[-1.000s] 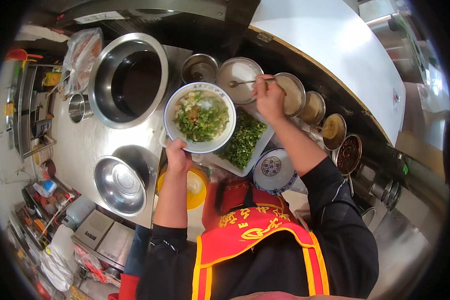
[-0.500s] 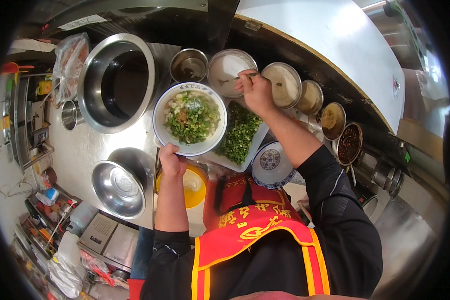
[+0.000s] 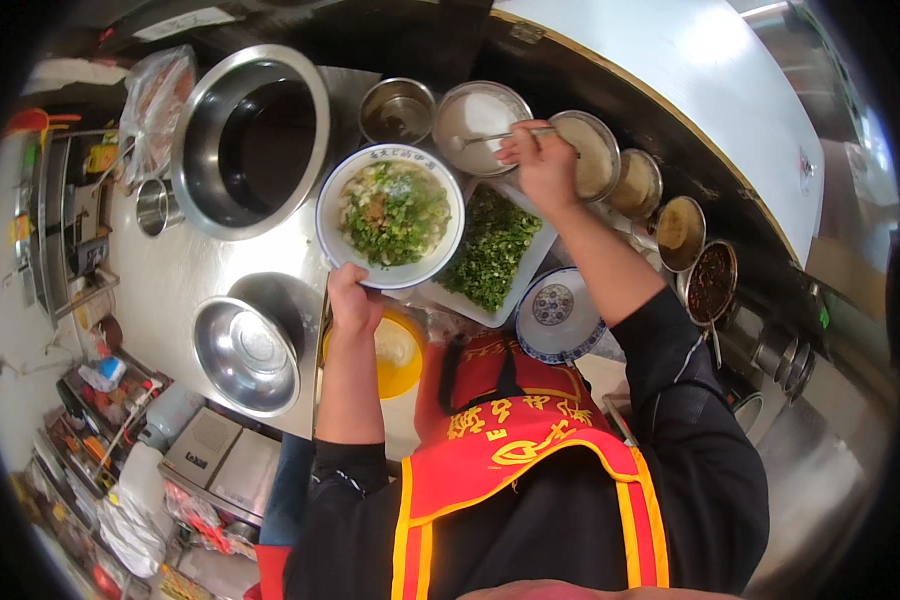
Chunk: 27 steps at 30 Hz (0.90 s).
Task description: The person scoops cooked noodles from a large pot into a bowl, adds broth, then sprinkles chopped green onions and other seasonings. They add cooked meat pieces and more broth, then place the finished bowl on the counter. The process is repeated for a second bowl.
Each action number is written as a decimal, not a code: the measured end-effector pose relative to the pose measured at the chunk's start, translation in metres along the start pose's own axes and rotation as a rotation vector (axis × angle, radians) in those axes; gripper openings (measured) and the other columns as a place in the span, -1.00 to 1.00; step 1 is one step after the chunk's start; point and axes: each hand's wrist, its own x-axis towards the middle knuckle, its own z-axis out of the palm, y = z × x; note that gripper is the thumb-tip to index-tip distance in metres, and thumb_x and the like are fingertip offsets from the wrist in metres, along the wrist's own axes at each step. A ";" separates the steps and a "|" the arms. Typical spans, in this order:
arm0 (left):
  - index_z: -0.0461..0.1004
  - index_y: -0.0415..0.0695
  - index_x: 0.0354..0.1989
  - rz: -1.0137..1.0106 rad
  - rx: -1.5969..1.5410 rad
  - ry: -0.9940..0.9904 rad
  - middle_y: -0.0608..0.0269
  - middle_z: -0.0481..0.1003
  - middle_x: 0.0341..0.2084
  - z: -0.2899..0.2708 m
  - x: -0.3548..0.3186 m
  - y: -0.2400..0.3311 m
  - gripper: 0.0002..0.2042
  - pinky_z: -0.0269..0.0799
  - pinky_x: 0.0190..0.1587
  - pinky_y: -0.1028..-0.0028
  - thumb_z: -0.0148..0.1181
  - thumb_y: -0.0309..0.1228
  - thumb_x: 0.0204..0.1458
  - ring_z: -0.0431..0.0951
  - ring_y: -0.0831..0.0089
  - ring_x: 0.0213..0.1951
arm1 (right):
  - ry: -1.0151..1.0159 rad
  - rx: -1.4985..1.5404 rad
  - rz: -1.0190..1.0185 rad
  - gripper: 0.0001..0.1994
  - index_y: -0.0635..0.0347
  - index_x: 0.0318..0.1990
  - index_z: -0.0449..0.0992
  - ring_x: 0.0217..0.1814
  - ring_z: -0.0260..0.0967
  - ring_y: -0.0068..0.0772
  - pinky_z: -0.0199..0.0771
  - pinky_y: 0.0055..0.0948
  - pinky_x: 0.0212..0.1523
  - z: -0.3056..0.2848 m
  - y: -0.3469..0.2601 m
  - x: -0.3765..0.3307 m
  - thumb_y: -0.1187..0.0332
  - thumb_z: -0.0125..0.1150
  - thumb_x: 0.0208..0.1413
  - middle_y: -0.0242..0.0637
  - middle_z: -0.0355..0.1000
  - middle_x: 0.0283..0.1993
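My left hand (image 3: 355, 300) is closed on the near rim of a white bowl (image 3: 440, 250) with a blue edge. Chopped scallions (image 3: 390, 225), pale pieces, a brown seasoning and a little white powder lie inside it. A small metal spoon (image 3: 485, 137) is held in the closed fingers of my right hand (image 3: 542, 165). The spoon's head is at the left side of a metal bowl of white powder (image 3: 485, 110); whether it touches the powder I cannot tell. Under my right forearm, a tray of chopped greens (image 3: 490, 250) sits beside the white bowl.
A deep steel pot of dark liquid (image 3: 185, 150) stands at the left. Several seasoning bowls curve away rightward, including one of dark red sauce (image 3: 712, 280). An empty steel basin (image 3: 245, 355), a yellow container (image 3: 400, 355) and a patterned bowl (image 3: 560, 315) lie nearer me.
The whole view has shifted slightly. My right hand has moved a little rightward, and more of the spoon handle shows. The left hand keeps its hold on the white bowl.
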 end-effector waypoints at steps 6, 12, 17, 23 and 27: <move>0.38 -0.32 0.17 -0.046 -0.018 0.024 0.04 0.51 0.06 0.005 0.010 0.000 -0.45 0.38 0.31 0.11 -0.03 -0.51 -0.11 0.51 0.09 0.15 | 0.053 -0.163 -0.231 -0.85 0.32 -0.04 0.53 -0.33 0.55 -0.53 0.59 -0.51 -0.23 0.001 -0.002 -0.016 0.42 0.10 0.43 -0.26 0.60 -0.33; 0.33 -0.30 0.23 -0.003 -0.031 0.032 0.09 0.50 -0.02 0.013 -0.003 0.008 -0.40 0.48 0.13 0.15 -0.03 -0.56 -0.13 0.53 0.14 0.03 | -0.005 -0.317 -0.106 -0.87 0.29 -0.11 0.60 -0.34 0.52 -0.60 0.55 -0.54 -0.26 0.010 0.017 -0.009 0.41 0.20 0.36 -0.33 0.61 -0.34; 0.29 -0.32 0.28 -0.021 0.100 -0.002 0.01 0.46 0.09 0.021 -0.008 0.017 -0.33 0.42 0.29 0.10 -0.07 -0.55 -0.17 0.48 0.05 0.18 | 0.120 -0.156 -0.335 -0.86 0.31 -0.10 0.61 -0.32 0.52 -0.55 0.54 -0.50 -0.24 -0.036 -0.006 -0.049 0.41 0.21 0.37 -0.32 0.61 -0.32; 0.31 -0.31 0.28 -0.106 0.062 -0.077 0.07 0.47 0.12 0.061 -0.013 -0.006 -0.34 0.44 0.26 0.10 -0.03 -0.54 -0.17 0.49 0.08 0.16 | 0.479 -0.416 -0.011 -0.85 0.27 -0.09 0.63 -0.31 0.57 -0.45 0.55 -0.44 -0.26 -0.096 0.024 -0.086 0.40 0.20 0.37 -0.25 0.63 -0.29; 0.34 -0.32 0.23 -0.126 0.110 -0.186 0.07 0.49 0.06 0.084 -0.010 -0.014 -0.38 0.46 0.22 0.13 -0.04 -0.55 -0.15 0.52 0.12 0.10 | 0.642 0.157 0.113 -0.83 0.33 0.02 0.55 -0.26 0.53 -0.51 0.53 -0.49 -0.22 -0.092 0.032 -0.097 0.44 0.13 0.42 -0.28 0.57 -0.25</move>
